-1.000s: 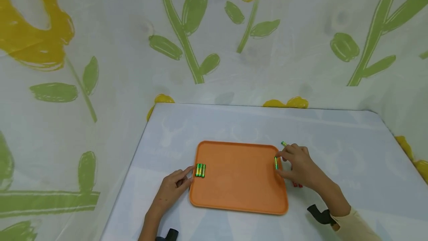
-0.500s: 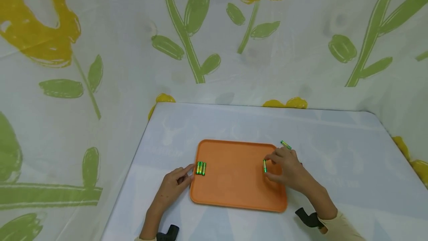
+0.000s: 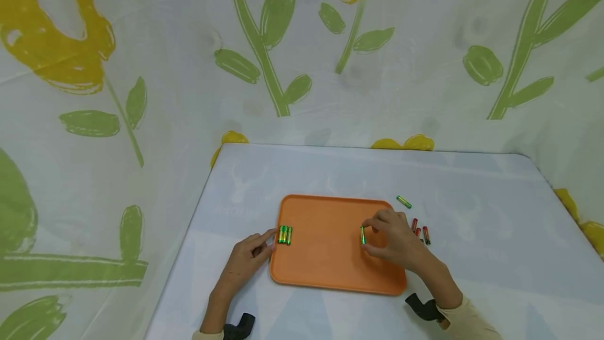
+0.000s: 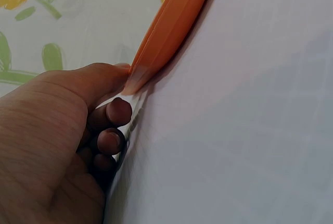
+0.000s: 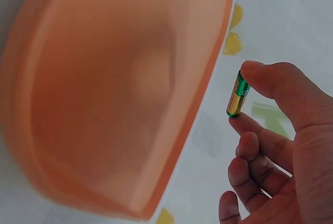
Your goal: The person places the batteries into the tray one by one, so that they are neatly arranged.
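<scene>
My right hand (image 3: 394, 237) pinches a green and gold battery (image 3: 363, 235) by its two ends, between thumb and index finger, above the right half of an orange tray (image 3: 325, 261). The same battery (image 5: 238, 95) shows clearly in the right wrist view. Several like green batteries (image 3: 285, 235) lie side by side at the tray's left edge. There my left hand (image 3: 245, 256) touches the rim with extended index finger and thumb. In the left wrist view the thumb meets the tray edge (image 4: 166, 31), and the other fingers are loosely curled.
Another green battery (image 3: 403, 202) lies on the table (image 3: 481, 209) beyond the tray's far right corner. Several red batteries (image 3: 427, 235) lie right of the tray, partly behind my right hand. A flower-patterned cloth (image 3: 424, 72) hangs behind the table.
My right hand has carried the pinched battery leftward from the tray's right edge. The red batteries right of the tray have come more into view. My left hand stays at the rim.
</scene>
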{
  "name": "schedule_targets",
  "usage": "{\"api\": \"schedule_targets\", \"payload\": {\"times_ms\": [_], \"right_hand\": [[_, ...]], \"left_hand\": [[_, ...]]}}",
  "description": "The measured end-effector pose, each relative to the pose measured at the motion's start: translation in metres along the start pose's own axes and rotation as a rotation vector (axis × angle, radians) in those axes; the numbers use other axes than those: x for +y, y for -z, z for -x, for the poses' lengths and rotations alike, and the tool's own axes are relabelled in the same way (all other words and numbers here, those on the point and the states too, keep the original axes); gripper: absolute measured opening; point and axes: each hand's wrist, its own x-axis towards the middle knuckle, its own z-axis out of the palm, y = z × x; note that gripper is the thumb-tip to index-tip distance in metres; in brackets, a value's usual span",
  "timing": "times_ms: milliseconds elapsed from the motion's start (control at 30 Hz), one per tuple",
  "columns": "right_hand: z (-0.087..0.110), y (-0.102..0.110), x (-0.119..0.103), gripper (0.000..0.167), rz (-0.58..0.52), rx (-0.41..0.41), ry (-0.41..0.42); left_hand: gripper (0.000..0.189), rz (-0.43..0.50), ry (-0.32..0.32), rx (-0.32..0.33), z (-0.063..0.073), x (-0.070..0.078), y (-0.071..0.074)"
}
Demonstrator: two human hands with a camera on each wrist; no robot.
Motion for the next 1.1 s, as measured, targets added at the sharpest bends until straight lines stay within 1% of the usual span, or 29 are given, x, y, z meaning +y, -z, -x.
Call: {"api": "schedule_targets", "payload": {"times_ms": [133, 267, 367, 467, 633, 800, 1100], "right_hand": [[-0.002, -0.003, -0.005, 0.036, 0.003, -0.001, -0.01], [-0.007, -0.003, -0.01, 0.036, 0.006, 0.006, -0.012], [-0.01, -0.004, -0.011, 0.037, -0.009, 0.015, 0.0], [-0.014, -0.008, -0.012, 0.037, -0.033, 0.015, 0.003], [-0.019, -0.014, -0.018, 0.037, -0.053, 0.022, 0.019], [-0.026, -0.018, -0.026, 0.037, -0.038, 0.048, 0.06], [-0.036, -0.027, -0.035, 0.035, -0.033, 0.034, 0.06]], "left_hand": [[0.043, -0.007, 0.004, 0.002, 0.0, -0.002, -0.001], [0.043, 0.006, -0.004, 0.003, -0.001, -0.002, -0.001], [0.042, 0.007, -0.004, 0.004, 0.0, -0.002, -0.001], [0.043, 0.0, 0.012, 0.0, 0.001, -0.001, -0.001], [0.043, 0.009, 0.013, -0.007, 0.0, 0.0, 0.001], [0.043, 0.002, 0.01, -0.004, -0.001, 0.0, 0.001], [0.043, 0.012, 0.006, -0.011, 0.0, 0.001, 0.001]]}}
